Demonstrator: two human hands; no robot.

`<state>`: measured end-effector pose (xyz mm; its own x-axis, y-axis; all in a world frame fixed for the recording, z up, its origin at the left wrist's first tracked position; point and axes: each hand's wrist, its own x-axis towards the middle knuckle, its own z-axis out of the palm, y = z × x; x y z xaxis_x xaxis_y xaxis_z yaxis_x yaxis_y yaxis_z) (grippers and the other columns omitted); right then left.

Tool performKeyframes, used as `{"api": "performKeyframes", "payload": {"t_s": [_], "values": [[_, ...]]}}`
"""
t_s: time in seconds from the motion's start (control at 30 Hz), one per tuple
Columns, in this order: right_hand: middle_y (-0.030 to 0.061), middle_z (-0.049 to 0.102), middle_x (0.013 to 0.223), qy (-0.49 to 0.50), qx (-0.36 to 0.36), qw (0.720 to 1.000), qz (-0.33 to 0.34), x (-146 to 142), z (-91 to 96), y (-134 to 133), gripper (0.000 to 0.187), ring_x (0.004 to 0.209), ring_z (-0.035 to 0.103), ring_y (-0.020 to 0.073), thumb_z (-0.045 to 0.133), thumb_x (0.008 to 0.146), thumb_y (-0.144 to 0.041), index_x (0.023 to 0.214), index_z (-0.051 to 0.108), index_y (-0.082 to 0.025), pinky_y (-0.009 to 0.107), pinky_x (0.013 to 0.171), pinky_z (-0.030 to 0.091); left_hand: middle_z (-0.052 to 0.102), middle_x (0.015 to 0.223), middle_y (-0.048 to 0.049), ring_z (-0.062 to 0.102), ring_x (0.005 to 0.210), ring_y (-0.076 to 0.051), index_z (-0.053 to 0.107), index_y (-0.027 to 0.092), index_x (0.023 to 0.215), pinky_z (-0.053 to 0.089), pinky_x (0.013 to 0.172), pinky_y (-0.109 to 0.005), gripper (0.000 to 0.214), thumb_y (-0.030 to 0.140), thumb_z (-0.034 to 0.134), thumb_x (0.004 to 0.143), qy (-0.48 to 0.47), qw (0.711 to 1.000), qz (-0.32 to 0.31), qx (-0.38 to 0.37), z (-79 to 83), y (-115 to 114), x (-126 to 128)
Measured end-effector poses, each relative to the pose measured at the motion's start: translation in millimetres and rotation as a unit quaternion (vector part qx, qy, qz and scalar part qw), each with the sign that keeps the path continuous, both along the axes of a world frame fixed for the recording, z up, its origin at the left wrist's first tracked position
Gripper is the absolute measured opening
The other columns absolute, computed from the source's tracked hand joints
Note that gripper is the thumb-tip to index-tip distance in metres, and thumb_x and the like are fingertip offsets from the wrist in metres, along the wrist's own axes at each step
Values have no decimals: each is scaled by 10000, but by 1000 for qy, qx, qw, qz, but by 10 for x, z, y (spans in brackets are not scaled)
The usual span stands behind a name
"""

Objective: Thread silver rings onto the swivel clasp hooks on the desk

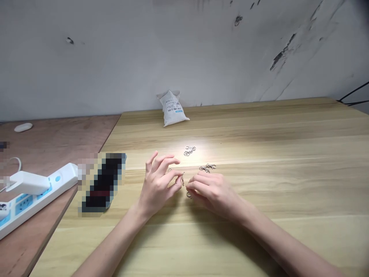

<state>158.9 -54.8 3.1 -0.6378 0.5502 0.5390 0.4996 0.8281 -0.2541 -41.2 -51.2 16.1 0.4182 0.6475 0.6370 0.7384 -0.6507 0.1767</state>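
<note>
My left hand (pixel 158 184) pinches a short, thin metal chain piece (pixel 182 179) between thumb and forefinger, with the other fingers raised and spread. Close beside it, my right hand (pixel 209 189) is closed with its fingertips together on a small metal ring (pixel 188 195), part of which is hidden by the fingers. Just beyond the right knuckles lie several metal swivel clasps (pixel 208 167). A small pile of metal rings with chains (pixel 189 151) rests farther back. Behind the left fingertips, another small ring (pixel 170 169) is partly visible.
A white labelled plastic packet (pixel 174 109) stands near the wall on the wooden table (pixel 273 142). To the left lies a blurred-out phone (pixel 103 182). A white power strip (pixel 62 177) with a plugged-in adapter and a white oval object (pixel 23 127) are on the brown surface.
</note>
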Motion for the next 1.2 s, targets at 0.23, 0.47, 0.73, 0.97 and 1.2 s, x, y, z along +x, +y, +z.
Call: {"api": "performKeyframes", "payload": {"t_s": [0.23,0.47,0.73,0.97,1.2], "values": [[12,620,827,138,-285,948,-30,59,95,21,200,586,474,84,596,914,-331,1022,617,-164,229,552,401,683,1012,-22,605,1087,-228,661,243,834,341,1082,-524,106,138,659,818,-32,998,-26,42,86,-59,50],[-15,597,739,105,-390,910,89,137,180,92,230,613,476,83,491,984,-314,826,582,-174,212,568,399,681,1034,-27,602,1093,-222,641,231,812,309,1116,-530,126,109,666,790,-42,996,-59,44,132,-91,68],[9,624,710,-46,105,993,-10,187,175,66,218,603,484,114,446,979,-132,899,647,-161,279,537,304,609,1229,-41,432,1321,-253,640,226,839,222,1148,-590,89,172,579,874,7,983,-54,-173,11,-18,-21],[19,644,757,-80,84,993,14,28,122,-75,196,657,501,138,474,944,-99,849,635,-160,288,553,347,642,1194,-59,489,1269,-275,647,207,790,278,1119,-593,120,169,565,868,119,989,-13,-92,15,151,-271],[109,666,922,-162,76,981,-75,41,-148,-280,189,823,578,218,464,931,-102,892,647,-132,349,673,446,696,1044,-24,591,1111,-243,641,218,735,239,1128,-611,124,152,587,825,176,978,-26,-107,98,240,-546]]}}
